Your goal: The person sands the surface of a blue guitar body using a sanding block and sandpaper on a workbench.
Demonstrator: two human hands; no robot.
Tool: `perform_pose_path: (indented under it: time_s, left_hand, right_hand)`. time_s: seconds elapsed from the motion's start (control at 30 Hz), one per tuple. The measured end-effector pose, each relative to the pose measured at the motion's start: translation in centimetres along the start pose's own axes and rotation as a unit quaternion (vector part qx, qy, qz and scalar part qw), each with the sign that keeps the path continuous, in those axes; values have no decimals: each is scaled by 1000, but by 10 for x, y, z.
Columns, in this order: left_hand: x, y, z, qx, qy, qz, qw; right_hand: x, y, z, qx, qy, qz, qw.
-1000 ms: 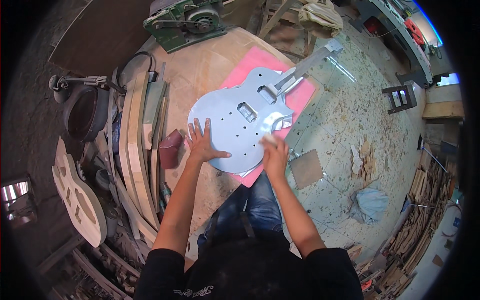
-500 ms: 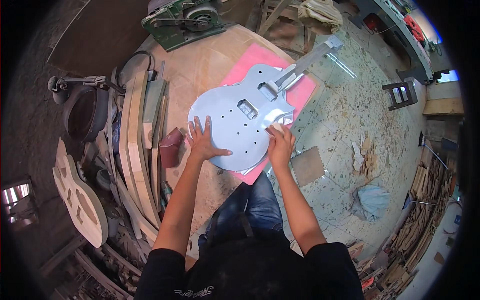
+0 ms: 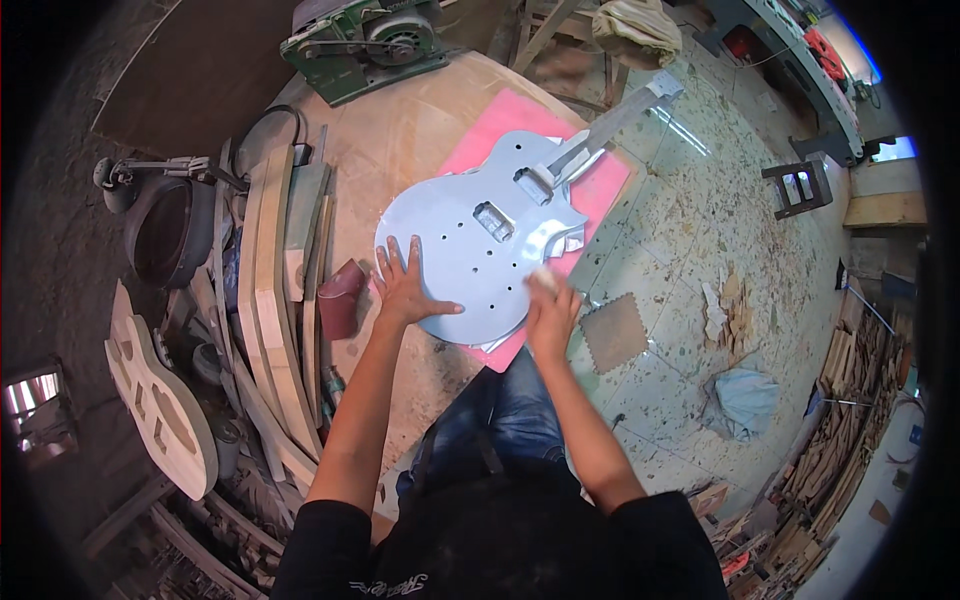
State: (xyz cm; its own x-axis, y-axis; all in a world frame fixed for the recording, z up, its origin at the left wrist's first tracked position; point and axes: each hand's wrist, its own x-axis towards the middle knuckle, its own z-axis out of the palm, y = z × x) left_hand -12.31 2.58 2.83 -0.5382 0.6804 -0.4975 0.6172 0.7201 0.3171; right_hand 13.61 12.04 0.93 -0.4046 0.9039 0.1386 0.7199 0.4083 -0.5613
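Observation:
A pale grey-blue electric guitar body (image 3: 430, 212), with drilled holes and two pickup cavities, lies flat in front of me. Its neck (image 3: 618, 120) points to the far right. Under it is a pink sheet (image 3: 604, 190) on the workbench. My left hand (image 3: 402, 292) rests on the near-left part of the body, palm down with fingers spread. At the body's right edge, my right hand (image 3: 551, 315) is closed around a small pale pad (image 3: 543, 278); motion blurs it, so its exact kind is unclear.
Left of the guitar stand a dark red curled sheet (image 3: 341, 300) and curved wooden pieces (image 3: 270, 270). An unpainted guitar body (image 3: 165, 410) leans farther left. A green belt-driven machine (image 3: 370, 50) sits at the bench's far end. Scraps and a cloth (image 3: 745, 402) lie on the floor.
My right hand has slid with the pale pad along the guitar's right edge, slightly toward me and to the left. My left hand has stayed in place.

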Motion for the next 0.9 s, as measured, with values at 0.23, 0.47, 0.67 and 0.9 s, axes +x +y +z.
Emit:
perform_pose_path:
  time_s: [0.23, 0.47, 0.67, 0.9]
  left_hand:
    - [-2, -1, -3, 4, 5, 2, 1000]
    - [-1, -1, 1, 19, -5, -3, 1000]
    - [-1, -1, 0, 1, -3, -1, 1000]
    - [-1, -4, 4, 0, 4, -3, 1000]
  right_hand:
    - [-9, 13, -7, 19, -31, -47, 998]
    - [-29, -4, -11, 1, -23, -6, 1000]
    - [10, 9, -16, 6, -37, -31, 999]
    - [-33, -6, -14, 21, -17, -35, 999]
